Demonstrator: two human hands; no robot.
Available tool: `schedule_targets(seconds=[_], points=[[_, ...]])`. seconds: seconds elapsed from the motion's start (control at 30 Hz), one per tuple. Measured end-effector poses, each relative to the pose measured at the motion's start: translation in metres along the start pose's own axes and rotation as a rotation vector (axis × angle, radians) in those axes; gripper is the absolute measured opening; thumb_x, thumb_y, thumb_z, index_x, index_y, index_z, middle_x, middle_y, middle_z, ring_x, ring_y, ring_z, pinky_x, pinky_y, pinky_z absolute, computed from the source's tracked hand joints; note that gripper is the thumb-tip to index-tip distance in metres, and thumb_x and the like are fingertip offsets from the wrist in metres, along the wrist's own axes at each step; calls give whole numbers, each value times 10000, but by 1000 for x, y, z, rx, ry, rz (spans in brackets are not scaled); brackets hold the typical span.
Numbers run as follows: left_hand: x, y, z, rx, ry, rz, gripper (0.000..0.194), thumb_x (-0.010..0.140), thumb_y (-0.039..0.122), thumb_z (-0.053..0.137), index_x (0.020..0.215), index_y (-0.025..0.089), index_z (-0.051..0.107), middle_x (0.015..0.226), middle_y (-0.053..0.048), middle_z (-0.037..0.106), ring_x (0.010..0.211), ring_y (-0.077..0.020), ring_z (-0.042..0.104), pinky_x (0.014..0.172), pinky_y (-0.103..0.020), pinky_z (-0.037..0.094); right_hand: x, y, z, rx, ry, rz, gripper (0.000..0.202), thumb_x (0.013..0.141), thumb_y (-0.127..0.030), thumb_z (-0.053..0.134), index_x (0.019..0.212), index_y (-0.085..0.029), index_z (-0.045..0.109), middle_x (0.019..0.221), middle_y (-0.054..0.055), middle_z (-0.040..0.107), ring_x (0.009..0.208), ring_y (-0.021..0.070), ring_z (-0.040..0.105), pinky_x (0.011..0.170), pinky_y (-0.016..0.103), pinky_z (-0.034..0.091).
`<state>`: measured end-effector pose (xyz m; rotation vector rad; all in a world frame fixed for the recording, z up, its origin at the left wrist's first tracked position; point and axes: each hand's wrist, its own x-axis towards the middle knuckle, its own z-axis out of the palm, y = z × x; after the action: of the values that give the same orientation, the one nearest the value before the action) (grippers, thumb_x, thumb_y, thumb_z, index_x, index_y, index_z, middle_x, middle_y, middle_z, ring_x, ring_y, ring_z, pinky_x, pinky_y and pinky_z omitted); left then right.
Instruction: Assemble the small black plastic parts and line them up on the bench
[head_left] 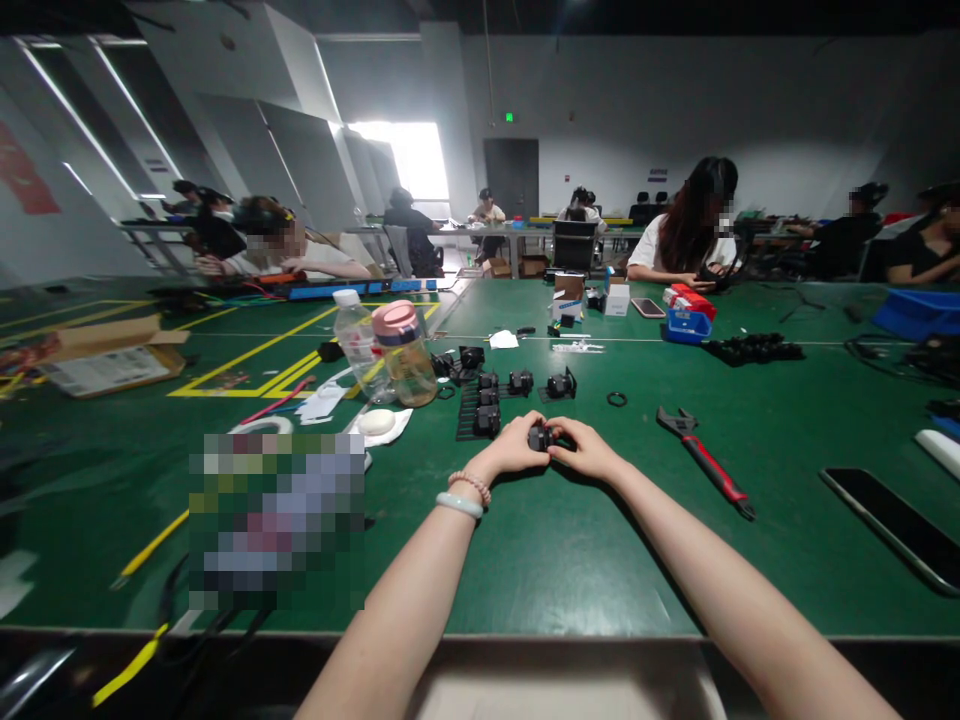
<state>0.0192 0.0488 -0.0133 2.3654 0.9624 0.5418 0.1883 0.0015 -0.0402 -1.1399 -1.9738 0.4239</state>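
Grip: left hand [516, 446] and right hand [589, 450], fingertips closed on one small black part [539, 437] at the green surface [577, 570]; apparent step, two-handed handling, calling for fine fingertip control. Surface: similar black parts [487, 419] beyond the hands, adjustable wrench [712, 468] to the right. Room: seated person [679, 240] opposite, grey door [511, 180] behind.

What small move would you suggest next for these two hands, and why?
Perhaps gently turn the small black part: the left hand and right hand both have fingers on it, and those fingers hide some of its surface.
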Motion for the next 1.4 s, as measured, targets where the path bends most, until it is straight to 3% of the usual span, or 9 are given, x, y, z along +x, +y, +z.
schedule_targets(seconds=[1.4], points=[[0, -2, 1, -15, 1, 3, 436, 538, 278, 613, 945, 197, 477, 871, -16, 527, 769, -165, 503, 672, -274, 408, 0, -1, -1, 10, -7, 20, 400, 702, -242, 566, 1093, -206, 484, 919, 27, 577, 835, 160, 515, 768, 300, 387]])
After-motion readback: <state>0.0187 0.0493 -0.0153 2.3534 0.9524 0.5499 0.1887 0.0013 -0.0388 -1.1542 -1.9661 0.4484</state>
